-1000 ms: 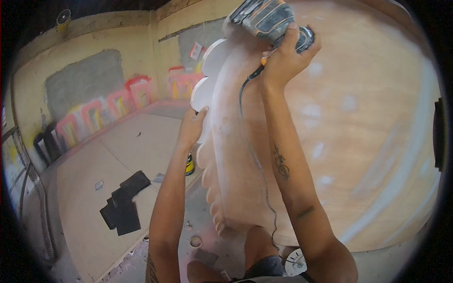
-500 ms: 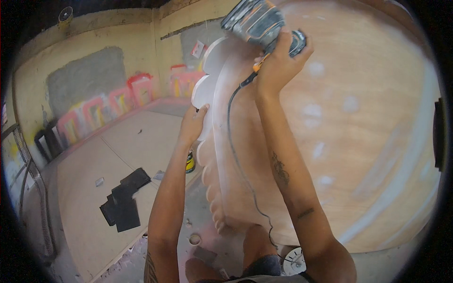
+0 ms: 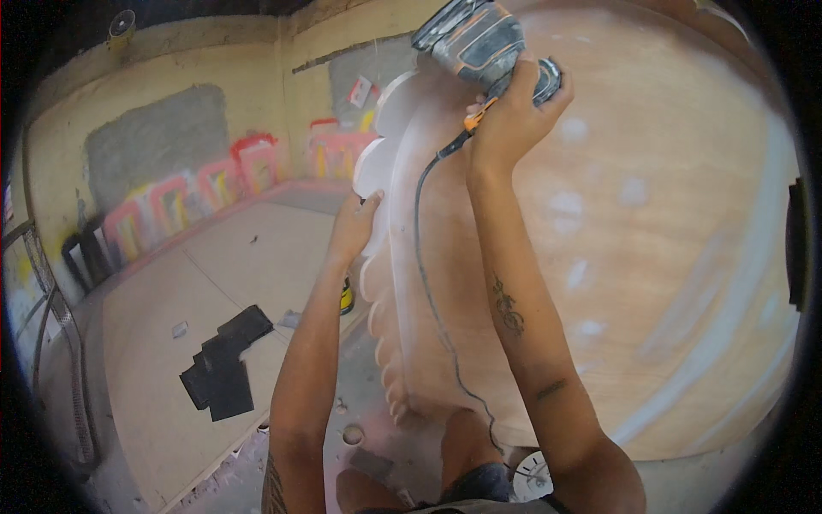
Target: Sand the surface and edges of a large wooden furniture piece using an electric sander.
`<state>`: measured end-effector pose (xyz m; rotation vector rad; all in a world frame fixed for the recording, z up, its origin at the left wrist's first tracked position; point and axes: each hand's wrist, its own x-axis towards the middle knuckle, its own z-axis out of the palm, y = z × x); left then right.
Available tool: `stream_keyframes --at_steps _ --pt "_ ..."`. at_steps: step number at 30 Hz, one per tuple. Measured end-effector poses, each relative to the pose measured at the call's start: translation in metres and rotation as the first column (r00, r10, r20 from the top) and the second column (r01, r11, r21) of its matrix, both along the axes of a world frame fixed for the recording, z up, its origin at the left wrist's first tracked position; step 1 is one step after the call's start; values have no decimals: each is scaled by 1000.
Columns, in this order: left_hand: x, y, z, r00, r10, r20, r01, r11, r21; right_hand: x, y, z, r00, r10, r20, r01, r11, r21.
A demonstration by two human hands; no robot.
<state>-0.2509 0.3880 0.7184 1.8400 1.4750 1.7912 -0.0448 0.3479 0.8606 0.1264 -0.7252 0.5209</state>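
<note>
My right hand (image 3: 521,118) grips a grey and orange power sander (image 3: 476,41) from behind, high up at the far end of the work. The sander's pad lies along the far scalloped edge of a large wooden panel (image 3: 651,248), which has pale filler patches and streaks. From the tool a dark cord (image 3: 425,248) trails down over the panel toward me. My left hand (image 3: 354,224) is closed on the panel's white scalloped rim (image 3: 377,167), with the thumb on top; the fingers beneath are partly hidden.
A wide board (image 3: 163,343) lies at the left, with black sheets (image 3: 224,364) on it. Between my left forearm and the panel stands a yellow and black can (image 3: 346,296). A round white object (image 3: 533,476) rests by my leg. Paint-smeared walls (image 3: 154,154) stand behind.
The sander and my right hand have shifted slightly to the right. My left hand keeps hold of the rim, and the view has moved a little.
</note>
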Motion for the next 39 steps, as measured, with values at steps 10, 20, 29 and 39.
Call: stream_keyframes --at_steps 10,20,29,39 --pt "-4 4 -4 999 -30 -30 34 991 130 -7 7 -3 999 -5 -41 5 1000 8" --pt "1 -1 0 998 -57 -30 60 990 125 -1 5 3 997 -71 -21 72 997 24" --pt "1 -6 1 999 12 -49 -7 995 102 -37 31 -53 993 -84 78 92 991 -101" --pt "-1 -10 2 998 18 -60 -11 994 108 -51 31 -70 989 -104 104 114 989 -95"
